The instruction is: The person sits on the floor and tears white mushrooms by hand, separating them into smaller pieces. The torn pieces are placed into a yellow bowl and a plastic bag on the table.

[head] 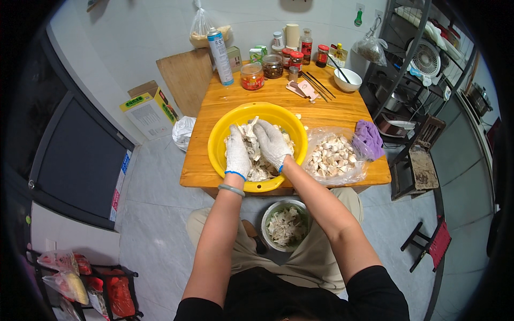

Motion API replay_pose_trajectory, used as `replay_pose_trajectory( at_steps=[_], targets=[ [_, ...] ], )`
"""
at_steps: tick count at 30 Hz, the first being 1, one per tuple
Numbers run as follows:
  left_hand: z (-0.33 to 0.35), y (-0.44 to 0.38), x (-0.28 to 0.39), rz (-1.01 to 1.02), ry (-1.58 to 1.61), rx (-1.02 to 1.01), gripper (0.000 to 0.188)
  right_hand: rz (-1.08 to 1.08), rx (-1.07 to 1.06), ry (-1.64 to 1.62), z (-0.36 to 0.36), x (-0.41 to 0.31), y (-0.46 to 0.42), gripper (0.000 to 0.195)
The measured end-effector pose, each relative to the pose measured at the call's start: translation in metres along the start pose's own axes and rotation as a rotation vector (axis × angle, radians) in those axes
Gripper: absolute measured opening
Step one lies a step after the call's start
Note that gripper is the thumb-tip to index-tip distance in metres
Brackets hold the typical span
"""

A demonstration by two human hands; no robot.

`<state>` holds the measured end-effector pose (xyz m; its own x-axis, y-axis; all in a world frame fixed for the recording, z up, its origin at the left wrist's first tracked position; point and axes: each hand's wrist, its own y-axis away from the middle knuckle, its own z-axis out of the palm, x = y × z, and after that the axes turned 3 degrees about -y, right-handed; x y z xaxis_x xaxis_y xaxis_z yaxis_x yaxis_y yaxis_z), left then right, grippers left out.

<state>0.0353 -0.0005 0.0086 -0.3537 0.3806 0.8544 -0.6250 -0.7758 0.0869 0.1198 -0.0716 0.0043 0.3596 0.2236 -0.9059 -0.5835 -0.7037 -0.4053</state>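
Note:
My left hand (237, 154) and my right hand (272, 143), both in whitish knit gloves with blue cuffs, are inside a yellow plastic basin (298, 120) on the wooden table. Between them they hold a bunch of dry garlic skins (251, 140). More papery skins lie below in the basin, and the hands cover part of them. To the right of the basin a clear plastic bag (357, 172) lies spread open, with a heap of garlic cloves (332, 155) on it. A metal bowl (265, 224) with garlic skins stands on the floor between my knees.
A purple cloth (368, 139) lies by the bag. Jars, bottles, a spray can (220, 57), chopsticks (319, 85) and a white bowl (347, 80) stand or lie along the table's back. A wooden chair (421, 164) and metal shelf are on the right; a cardboard box (150, 114) is on the left.

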Motion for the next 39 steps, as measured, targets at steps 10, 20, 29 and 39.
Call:
replay_pose_trajectory(
  at_steps=[10, 20, 29, 39],
  targets=[
    [-0.020, -0.017, -0.019, 0.278, -0.230, -0.114, 0.044, -0.104, 0.112, 0.138, 0.001, -0.013, 0.008, 0.031],
    [-0.013, -0.014, -0.012, -0.108, 0.159, -0.071, 0.038, -0.109, 0.204, 0.166, -0.012, -0.006, -0.002, 0.028],
    [0.002, 0.007, 0.000, 0.203, -0.374, -0.143, 0.038, 0.314, -0.084, -0.196, -0.023, 0.006, -0.007, 0.033],
    [-0.001, 0.004, 0.005, 0.098, -0.327, -0.157, 0.036, 0.683, -0.060, -0.991, -0.036, 0.011, -0.003, 0.031]
  ],
)
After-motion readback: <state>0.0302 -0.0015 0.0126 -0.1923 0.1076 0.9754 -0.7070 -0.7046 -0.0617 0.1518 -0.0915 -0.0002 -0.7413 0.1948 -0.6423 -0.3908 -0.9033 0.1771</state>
